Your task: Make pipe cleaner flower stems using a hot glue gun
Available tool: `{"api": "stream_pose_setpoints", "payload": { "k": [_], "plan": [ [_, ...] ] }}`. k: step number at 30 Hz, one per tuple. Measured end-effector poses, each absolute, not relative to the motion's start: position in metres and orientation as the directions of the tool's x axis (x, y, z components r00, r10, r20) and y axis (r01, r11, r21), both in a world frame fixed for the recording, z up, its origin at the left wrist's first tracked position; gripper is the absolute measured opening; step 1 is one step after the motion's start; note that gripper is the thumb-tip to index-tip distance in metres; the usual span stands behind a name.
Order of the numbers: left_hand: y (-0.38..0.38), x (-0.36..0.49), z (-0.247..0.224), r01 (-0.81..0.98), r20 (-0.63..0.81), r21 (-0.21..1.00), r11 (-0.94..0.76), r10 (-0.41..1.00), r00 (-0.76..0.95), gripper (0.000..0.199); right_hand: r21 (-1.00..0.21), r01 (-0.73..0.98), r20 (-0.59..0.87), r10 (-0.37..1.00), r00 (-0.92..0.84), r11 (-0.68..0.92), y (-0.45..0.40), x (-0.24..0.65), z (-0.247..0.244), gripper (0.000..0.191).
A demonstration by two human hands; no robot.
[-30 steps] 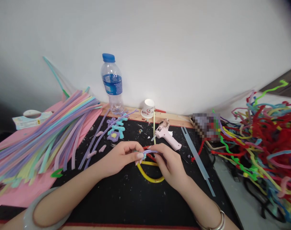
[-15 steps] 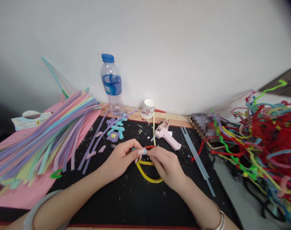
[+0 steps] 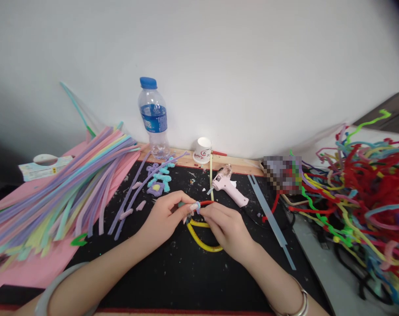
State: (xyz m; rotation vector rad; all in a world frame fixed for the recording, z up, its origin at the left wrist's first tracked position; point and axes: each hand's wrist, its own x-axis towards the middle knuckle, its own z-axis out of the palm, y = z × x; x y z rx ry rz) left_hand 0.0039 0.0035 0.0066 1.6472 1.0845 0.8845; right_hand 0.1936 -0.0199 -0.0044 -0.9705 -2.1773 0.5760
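Note:
Over the middle of the black mat, my left hand pinches a small light blue and purple piece between thumb and index finger. My right hand meets it from the other side, its fingertips closed on the same piece. Just below the fingers a yellow loop curves between the hands, and red-handled pliers or a similar red part shows behind the fingertips. What this red and yellow object is cannot be made out. A pink glue gun lies beyond my right hand.
Pastel pipe cleaners lie on pink paper at left. Behind stand a bottle and a paper cup. Purple strips and a flower piece lie left of centre. Glue sticks and a tangled colourful heap are at right.
The fingertips have shifted slightly around the small piece, and more of its purple part shows below them. The camera view has moved a little; both hands stay together in the same place.

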Motion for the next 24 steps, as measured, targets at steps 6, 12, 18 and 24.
{"api": "stream_pose_setpoints", "payload": {
  "k": [6,12,18,24],
  "plan": [
    [0.0056,0.0038,0.0066,0.210,0.038,0.970,-0.126,0.923,0.382,0.016,-0.616,0.477,0.400,0.771,-0.496,0.627,-0.0195,0.1942,-0.0046,0.024],
    [0.0058,0.0048,0.0065,0.216,0.037,0.968,-0.129,0.922,0.385,0.017,-0.618,0.471,0.411,0.770,-0.488,0.629,-0.0191,0.1939,-0.0044,0.023],
    [0.0051,0.0051,0.0062,0.209,0.029,0.971,-0.118,0.921,0.388,0.017,-0.616,0.463,0.427,0.765,-0.482,0.637,-0.0187,0.1932,-0.0040,0.024],
    [0.0053,0.0046,0.0046,0.194,0.014,0.976,-0.095,0.924,0.382,0.018,-0.626,0.453,0.427,0.766,-0.481,0.634,-0.0189,0.1926,-0.0045,0.024]
  ]
}}
